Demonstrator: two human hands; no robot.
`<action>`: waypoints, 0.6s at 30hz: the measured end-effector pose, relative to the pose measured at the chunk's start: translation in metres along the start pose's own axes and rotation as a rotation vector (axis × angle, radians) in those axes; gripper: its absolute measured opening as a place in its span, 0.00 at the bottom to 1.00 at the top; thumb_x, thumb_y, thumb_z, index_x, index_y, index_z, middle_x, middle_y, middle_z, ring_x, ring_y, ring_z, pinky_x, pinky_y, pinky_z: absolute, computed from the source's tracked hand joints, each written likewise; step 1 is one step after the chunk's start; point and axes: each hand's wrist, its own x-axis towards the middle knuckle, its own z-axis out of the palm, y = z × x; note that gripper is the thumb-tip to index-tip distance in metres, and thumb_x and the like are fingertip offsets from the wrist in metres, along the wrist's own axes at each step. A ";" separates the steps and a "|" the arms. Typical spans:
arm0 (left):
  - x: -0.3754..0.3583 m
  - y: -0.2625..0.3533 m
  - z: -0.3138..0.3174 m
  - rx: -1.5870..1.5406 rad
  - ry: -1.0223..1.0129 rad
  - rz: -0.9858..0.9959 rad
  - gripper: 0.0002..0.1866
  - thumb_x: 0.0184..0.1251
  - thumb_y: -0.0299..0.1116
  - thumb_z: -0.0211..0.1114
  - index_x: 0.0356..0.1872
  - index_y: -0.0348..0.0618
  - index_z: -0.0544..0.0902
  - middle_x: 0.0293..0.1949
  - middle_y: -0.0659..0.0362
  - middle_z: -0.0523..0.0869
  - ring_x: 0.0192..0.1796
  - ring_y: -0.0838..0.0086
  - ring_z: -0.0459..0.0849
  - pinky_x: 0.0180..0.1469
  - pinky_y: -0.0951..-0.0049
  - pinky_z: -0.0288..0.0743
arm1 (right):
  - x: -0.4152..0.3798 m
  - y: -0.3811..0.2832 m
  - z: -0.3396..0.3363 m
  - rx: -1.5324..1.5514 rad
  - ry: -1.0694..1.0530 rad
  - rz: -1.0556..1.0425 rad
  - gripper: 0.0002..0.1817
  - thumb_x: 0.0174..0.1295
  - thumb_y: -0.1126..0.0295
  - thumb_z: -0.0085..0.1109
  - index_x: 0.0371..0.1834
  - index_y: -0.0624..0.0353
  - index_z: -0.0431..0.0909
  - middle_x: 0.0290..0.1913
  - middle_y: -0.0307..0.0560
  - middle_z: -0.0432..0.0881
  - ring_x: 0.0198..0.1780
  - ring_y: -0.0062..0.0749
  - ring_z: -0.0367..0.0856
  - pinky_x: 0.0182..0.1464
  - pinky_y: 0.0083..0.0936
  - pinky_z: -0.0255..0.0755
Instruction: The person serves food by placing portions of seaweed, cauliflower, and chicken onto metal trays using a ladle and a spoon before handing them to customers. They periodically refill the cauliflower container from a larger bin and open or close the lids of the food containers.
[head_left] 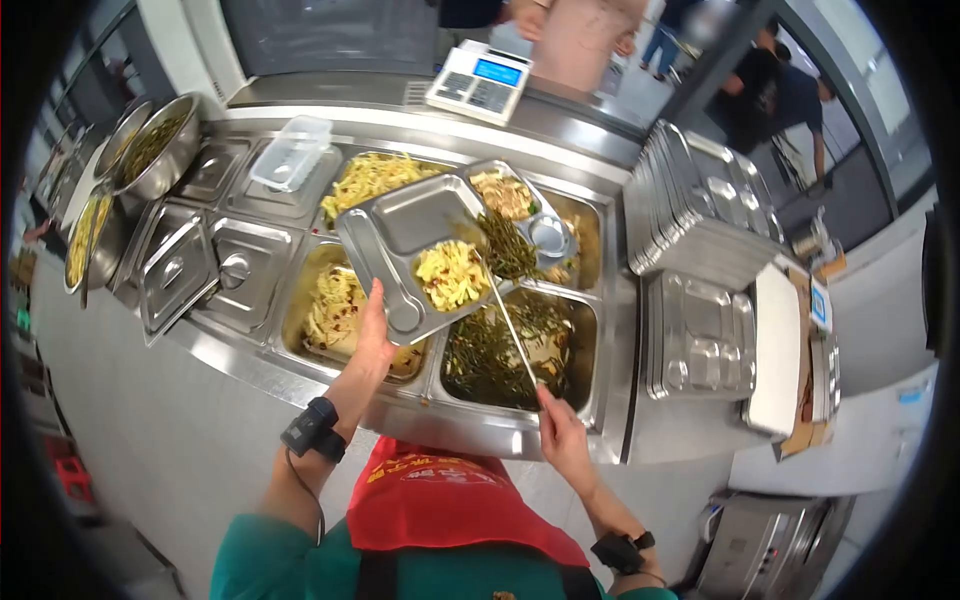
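My left hand (372, 335) grips the near edge of a metal compartment tray (410, 215), which is held tilted above the food pans. Yellow-white chopped cabbage (450, 275) with red bits fills one compartment, and pale mixed food (503, 195) fills another. In my right hand (563, 435) is the long thin handle of a serving spoon (512, 322). Its head is hidden at a clump of dark green vegetable strands (507, 245) at the tray's right side. Below lies a pan of the same dark green vegetables (515, 355).
Stacked metal trays (700, 200) stand on the right, with a lower stack (703, 335) in front. Lidded pans (240, 272), a plastic container (292, 155) and metal bowls (155, 150) are on the left. A scale (480, 82) sits at the back, with people beyond.
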 end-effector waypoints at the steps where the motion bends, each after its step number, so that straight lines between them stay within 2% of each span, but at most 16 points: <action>1: 0.009 -0.003 0.002 -0.005 -0.022 -0.013 0.28 0.65 0.54 0.55 0.56 0.41 0.69 0.49 0.56 0.78 0.51 0.68 0.78 0.54 0.64 0.74 | 0.004 0.003 -0.008 0.028 0.042 0.004 0.24 0.56 0.85 0.50 0.58 0.60 0.70 0.32 0.53 0.76 0.29 0.38 0.76 0.33 0.24 0.70; 2: 0.017 -0.008 0.011 0.004 -0.042 -0.010 0.28 0.65 0.54 0.55 0.56 0.41 0.69 0.49 0.56 0.78 0.51 0.68 0.78 0.54 0.64 0.74 | 0.006 0.011 -0.020 0.074 0.091 0.000 0.25 0.55 0.85 0.50 0.58 0.59 0.70 0.28 0.53 0.74 0.28 0.39 0.75 0.31 0.26 0.70; 3: 0.014 -0.011 0.033 0.031 -0.010 -0.005 0.28 0.66 0.53 0.54 0.56 0.40 0.68 0.49 0.56 0.78 0.51 0.67 0.78 0.54 0.64 0.74 | -0.001 0.024 -0.037 0.173 0.165 0.044 0.22 0.56 0.85 0.50 0.56 0.60 0.72 0.30 0.51 0.76 0.28 0.31 0.74 0.31 0.22 0.68; 4: 0.010 -0.012 0.049 0.068 -0.007 -0.003 0.28 0.66 0.52 0.54 0.57 0.40 0.68 0.49 0.56 0.78 0.51 0.67 0.78 0.54 0.64 0.74 | -0.020 0.041 -0.053 0.252 0.205 0.089 0.21 0.57 0.84 0.50 0.55 0.60 0.73 0.33 0.50 0.79 0.28 0.27 0.75 0.31 0.20 0.69; 6: 0.010 -0.009 0.061 0.085 -0.010 0.012 0.27 0.66 0.51 0.54 0.57 0.41 0.68 0.49 0.55 0.77 0.51 0.67 0.78 0.54 0.65 0.75 | -0.068 0.068 -0.081 0.254 0.149 0.388 0.21 0.56 0.84 0.51 0.55 0.59 0.74 0.32 0.48 0.79 0.27 0.25 0.74 0.30 0.20 0.68; 9: 0.041 0.000 0.060 0.107 -0.046 0.040 0.26 0.67 0.50 0.53 0.57 0.41 0.68 0.51 0.56 0.77 0.51 0.67 0.78 0.54 0.64 0.75 | -0.095 0.076 -0.087 -0.003 0.088 0.329 0.22 0.55 0.83 0.51 0.56 0.56 0.73 0.29 0.49 0.79 0.24 0.32 0.76 0.29 0.26 0.70; 12: 0.082 0.004 0.057 0.087 -0.216 0.095 0.24 0.69 0.48 0.51 0.57 0.42 0.69 0.52 0.56 0.77 0.52 0.67 0.78 0.54 0.64 0.74 | -0.098 0.111 -0.045 -0.371 -0.032 0.219 0.24 0.55 0.81 0.50 0.57 0.53 0.73 0.30 0.51 0.78 0.26 0.43 0.78 0.30 0.34 0.73; 13: 0.090 0.004 0.061 0.088 -0.215 0.114 0.23 0.69 0.47 0.51 0.57 0.42 0.69 0.52 0.56 0.77 0.52 0.67 0.78 0.55 0.64 0.74 | -0.100 0.130 -0.019 -0.409 -0.038 0.247 0.26 0.56 0.77 0.49 0.61 0.49 0.68 0.33 0.55 0.78 0.29 0.51 0.78 0.33 0.41 0.74; 16: 0.103 0.010 0.081 0.080 -0.239 0.142 0.22 0.70 0.46 0.50 0.56 0.42 0.69 0.51 0.56 0.78 0.52 0.67 0.78 0.56 0.63 0.73 | -0.097 0.145 0.041 -0.545 -0.079 0.403 0.28 0.57 0.75 0.47 0.64 0.48 0.63 0.33 0.56 0.77 0.29 0.52 0.79 0.33 0.41 0.75; 18: 0.113 0.013 0.090 0.064 -0.291 0.121 0.21 0.70 0.46 0.49 0.56 0.42 0.70 0.50 0.56 0.78 0.51 0.67 0.79 0.57 0.63 0.72 | -0.120 0.156 0.090 -0.506 -0.107 0.333 0.30 0.57 0.75 0.45 0.66 0.48 0.59 0.34 0.57 0.77 0.28 0.54 0.78 0.31 0.43 0.75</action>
